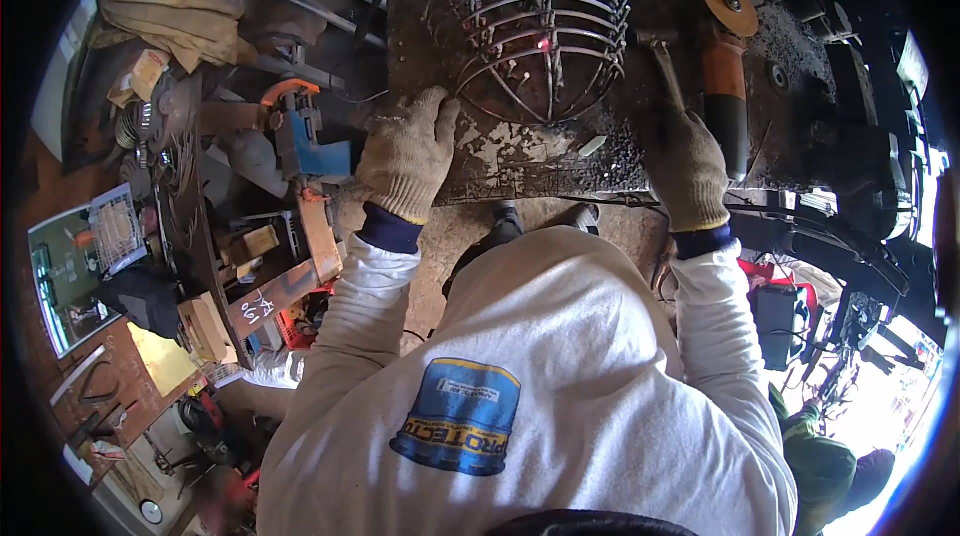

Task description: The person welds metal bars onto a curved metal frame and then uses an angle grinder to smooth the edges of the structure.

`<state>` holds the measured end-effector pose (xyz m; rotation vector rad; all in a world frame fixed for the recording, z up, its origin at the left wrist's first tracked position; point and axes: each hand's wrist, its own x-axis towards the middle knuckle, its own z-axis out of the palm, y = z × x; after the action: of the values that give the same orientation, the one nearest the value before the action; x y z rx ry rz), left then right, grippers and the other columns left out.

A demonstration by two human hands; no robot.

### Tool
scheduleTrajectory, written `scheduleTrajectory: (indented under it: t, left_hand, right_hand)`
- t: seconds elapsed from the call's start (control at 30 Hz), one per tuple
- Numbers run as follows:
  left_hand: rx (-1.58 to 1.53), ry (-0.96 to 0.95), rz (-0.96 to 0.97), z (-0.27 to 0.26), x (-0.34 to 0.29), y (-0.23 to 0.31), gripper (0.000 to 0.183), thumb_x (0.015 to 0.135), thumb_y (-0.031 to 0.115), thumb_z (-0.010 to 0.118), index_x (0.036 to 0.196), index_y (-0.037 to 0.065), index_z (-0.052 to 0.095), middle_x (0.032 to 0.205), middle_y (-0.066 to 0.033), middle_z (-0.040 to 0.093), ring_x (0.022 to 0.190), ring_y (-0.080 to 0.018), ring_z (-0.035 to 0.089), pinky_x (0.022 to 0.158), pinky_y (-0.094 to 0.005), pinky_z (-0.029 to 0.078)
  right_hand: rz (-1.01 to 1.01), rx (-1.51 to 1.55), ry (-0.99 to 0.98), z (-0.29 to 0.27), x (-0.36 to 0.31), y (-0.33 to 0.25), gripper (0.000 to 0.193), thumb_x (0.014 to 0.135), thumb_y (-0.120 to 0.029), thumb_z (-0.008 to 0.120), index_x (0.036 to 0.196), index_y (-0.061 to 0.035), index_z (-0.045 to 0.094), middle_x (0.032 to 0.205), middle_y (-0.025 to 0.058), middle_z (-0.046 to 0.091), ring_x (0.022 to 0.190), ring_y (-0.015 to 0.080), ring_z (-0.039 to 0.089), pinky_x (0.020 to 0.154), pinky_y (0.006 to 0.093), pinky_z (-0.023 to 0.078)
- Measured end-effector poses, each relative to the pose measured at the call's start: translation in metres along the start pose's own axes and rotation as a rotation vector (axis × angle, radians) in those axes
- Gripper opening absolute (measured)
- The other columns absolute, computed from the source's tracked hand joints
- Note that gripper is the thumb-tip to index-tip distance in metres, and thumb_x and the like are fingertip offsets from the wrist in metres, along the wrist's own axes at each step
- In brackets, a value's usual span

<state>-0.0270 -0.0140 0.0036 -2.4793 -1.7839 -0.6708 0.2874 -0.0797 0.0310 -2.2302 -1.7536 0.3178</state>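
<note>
A domed cage of bent metal rods (545, 11) lies on the dark workbench (520, 176), with small red glowing spots on its ribs. In my right hand (688, 171), in a beige knit glove, is the handle of a hammer (668, 71); its head lies just right of the cage. My left hand (408, 154), gloved alike, rests by the bench's front left corner, left of the cage. Its fingers are apart and nothing shows in them. An orange and black angle grinder (724, 81) with a tan disc lies beyond my right hand.
Dark grit and a pale chip (592, 146) lie on the bench. A blue clamp-like tool (312, 141) stands left of my left hand, near cluttered shelves (270, 301). Cables (800, 221) run along the bench's right front. Another person's green sleeve (815, 461) shows at lower right.
</note>
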Motion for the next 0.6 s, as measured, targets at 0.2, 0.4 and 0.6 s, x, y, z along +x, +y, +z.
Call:
scheduleTrajectory:
  t: [0.2,0.4,0.6]
  left_hand:
    - [0.137,0.05,0.075,0.005,0.008,0.011,0.017,0.095,0.027,0.068,0.092,0.011,0.069,0.085,-0.0131,0.071,0.074,-0.0349,0.07,0.063,-0.0429,0.056]
    - [0.275,-0.044,0.128,0.009,0.011,0.006,0.024,0.096,0.029,0.066,0.08,0.011,0.061,0.076,-0.0109,0.067,0.068,-0.0331,0.068,0.059,-0.0433,0.055]
    - [0.299,-0.021,0.238,0.005,0.019,0.01,0.021,0.094,0.028,0.066,0.082,0.012,0.06,0.074,-0.0093,0.066,0.066,-0.0319,0.068,0.057,-0.043,0.054]
  right_hand:
    - [-0.047,-0.003,-0.008,0.016,0.035,-0.01,0.031,0.1,-0.039,0.055,0.108,-0.012,0.069,0.097,0.019,0.071,0.092,0.0425,0.068,0.079,0.0537,0.053]
    - [-0.111,-0.04,-0.001,0.033,0.048,-0.012,0.029,0.099,-0.037,0.056,0.11,-0.0132,0.069,0.097,0.0202,0.072,0.093,0.0421,0.068,0.078,0.0523,0.054]
    - [-0.137,-0.107,-0.027,0.035,0.056,-0.013,0.029,0.097,-0.035,0.056,0.108,-0.0119,0.07,0.1,0.0184,0.074,0.093,0.0402,0.071,0.078,0.052,0.057]
